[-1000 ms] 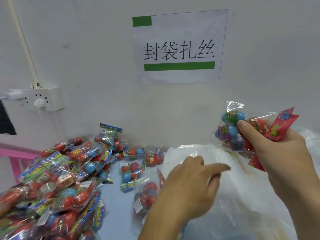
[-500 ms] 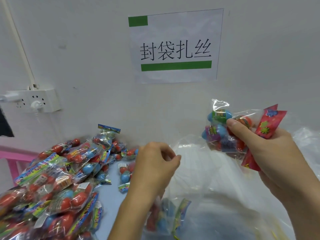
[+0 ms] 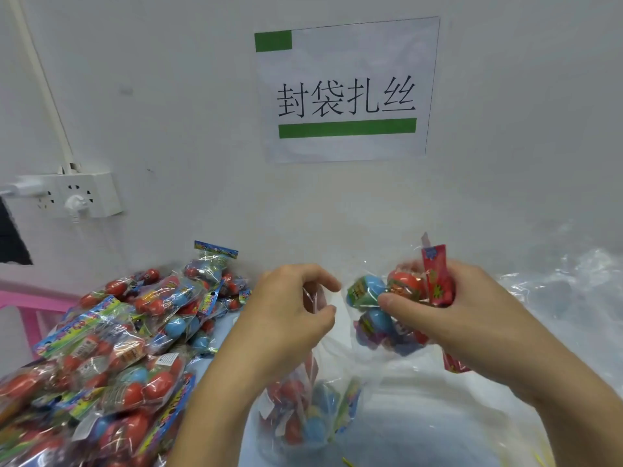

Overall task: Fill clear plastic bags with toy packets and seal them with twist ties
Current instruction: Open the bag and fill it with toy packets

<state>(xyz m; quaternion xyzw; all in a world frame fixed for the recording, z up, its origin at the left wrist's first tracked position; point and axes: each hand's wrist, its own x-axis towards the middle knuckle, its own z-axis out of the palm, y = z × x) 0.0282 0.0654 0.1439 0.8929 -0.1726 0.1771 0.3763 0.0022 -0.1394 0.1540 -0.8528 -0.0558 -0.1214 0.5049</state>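
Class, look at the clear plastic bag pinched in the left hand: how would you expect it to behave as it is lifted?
The clear plastic bag probably hangs floppy: it drapes and creases below the left hand. It likely sags at the bottom, where toy packets already sit. Its glossy film may be slippery, so pinching seems sensible.

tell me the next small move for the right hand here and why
Probably lower the toy packet into the clear bag. The left hand pinches the bag's rim and holds it up, one packet already sits inside, and the right hand grips its packet just beside and above the mouth. How wide the mouth is open is hard to tell.
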